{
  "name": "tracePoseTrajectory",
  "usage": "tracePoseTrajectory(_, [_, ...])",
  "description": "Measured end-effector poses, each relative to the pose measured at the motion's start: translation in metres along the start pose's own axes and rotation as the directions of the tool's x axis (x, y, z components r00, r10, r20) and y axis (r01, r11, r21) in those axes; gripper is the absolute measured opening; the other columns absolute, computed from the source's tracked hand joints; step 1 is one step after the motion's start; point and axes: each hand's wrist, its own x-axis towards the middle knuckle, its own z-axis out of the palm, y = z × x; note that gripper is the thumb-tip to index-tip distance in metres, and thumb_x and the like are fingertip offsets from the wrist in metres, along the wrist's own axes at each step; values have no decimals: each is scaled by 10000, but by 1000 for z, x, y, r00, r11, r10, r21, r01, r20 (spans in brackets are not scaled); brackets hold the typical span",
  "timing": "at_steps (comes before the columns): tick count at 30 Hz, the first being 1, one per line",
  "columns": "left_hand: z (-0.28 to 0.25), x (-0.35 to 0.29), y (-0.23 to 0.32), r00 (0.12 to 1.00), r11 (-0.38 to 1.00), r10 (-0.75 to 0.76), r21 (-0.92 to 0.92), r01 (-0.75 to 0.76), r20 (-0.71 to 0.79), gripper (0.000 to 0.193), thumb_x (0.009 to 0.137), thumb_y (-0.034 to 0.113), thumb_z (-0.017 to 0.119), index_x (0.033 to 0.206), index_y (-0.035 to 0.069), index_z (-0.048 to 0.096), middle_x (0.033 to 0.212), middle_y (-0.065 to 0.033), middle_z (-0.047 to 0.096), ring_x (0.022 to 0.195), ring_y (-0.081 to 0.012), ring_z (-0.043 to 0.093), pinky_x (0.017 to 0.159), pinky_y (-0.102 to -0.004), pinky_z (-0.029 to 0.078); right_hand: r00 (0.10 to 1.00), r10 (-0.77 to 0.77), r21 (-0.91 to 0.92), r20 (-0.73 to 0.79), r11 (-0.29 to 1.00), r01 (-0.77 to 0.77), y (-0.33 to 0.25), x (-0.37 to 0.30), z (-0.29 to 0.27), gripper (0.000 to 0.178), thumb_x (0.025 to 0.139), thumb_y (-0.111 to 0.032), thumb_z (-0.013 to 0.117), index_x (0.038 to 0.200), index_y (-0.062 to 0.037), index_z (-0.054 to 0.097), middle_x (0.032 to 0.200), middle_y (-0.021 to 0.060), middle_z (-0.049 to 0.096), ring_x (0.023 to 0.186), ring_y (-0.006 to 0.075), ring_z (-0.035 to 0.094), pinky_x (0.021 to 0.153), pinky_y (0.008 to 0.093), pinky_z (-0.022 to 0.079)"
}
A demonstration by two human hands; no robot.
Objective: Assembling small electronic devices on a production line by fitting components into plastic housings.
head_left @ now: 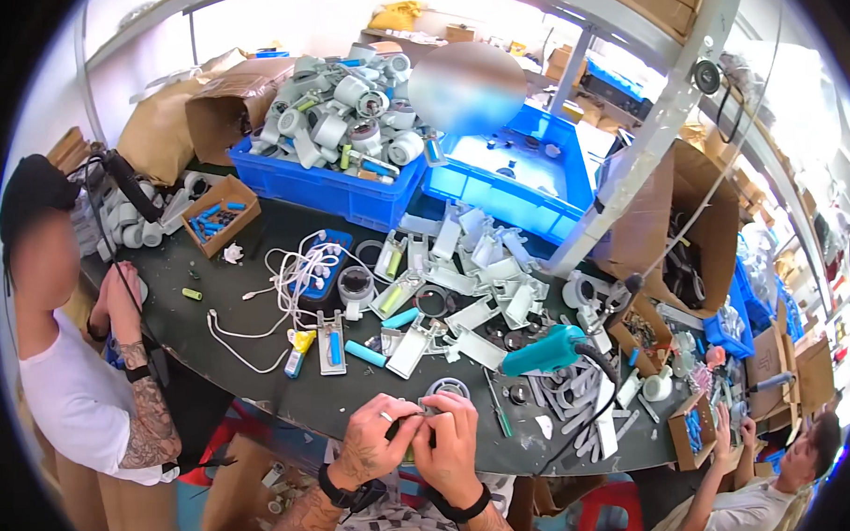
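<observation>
My left hand (377,445) and my right hand (447,447) meet at the table's near edge, fingers bent and thumbs close together. Both are closed around a small part mostly hidden by the fingers; its kind does not show. A grey plastic ring (447,387) lies just beyond my right fingertips. Farther off are a loose blue battery cell (365,353) and a white housing (330,344) with a blue cell in it. To the right rests a teal power screwdriver (544,351) with a black cord. Near it lies a thin green-handled screwdriver (498,403).
White plastic housings (411,348) and tangled white cables (299,279) cover the dark table (249,323). Behind stand a heaped blue crate (319,187) and another blue crate (498,202). A metal post (619,179) rises at right. People sit at left (83,390) and right (760,488).
</observation>
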Motion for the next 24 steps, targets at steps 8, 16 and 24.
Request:
tracePoseTrajectory(8, [1,-1,1,1000,1000,-4,-4,4,-11,187,932,-6,780,1101,48,719,956,-157,744,845,-361,717,758,-431,583,999,4,50,-33,999,-2,0,2,1,197,856,72,725,941,-31,580,1166,155,689,1197,427,629,1051,538,499])
tracePoseTrajectory(16, [-2,-9,-2,998,998,-63,17,63,-14,162,934,2,778,1081,46,728,976,-151,742,867,-358,718,768,-439,579,1000,-3,26,-6,1000,3,2,-8,10,203,850,86,694,935,-29,550,1149,163,652,1198,432,614,1049,549,486])
tracePoseTrajectory(24, [14,8,4,992,993,-107,31,110,-65,89,956,-6,733,1028,41,757,944,-139,733,837,-311,713,760,-414,571,997,21,99,78,995,-29,26,4,9,220,849,11,745,998,-31,590,1174,177,646,1236,436,618,1077,572,486])
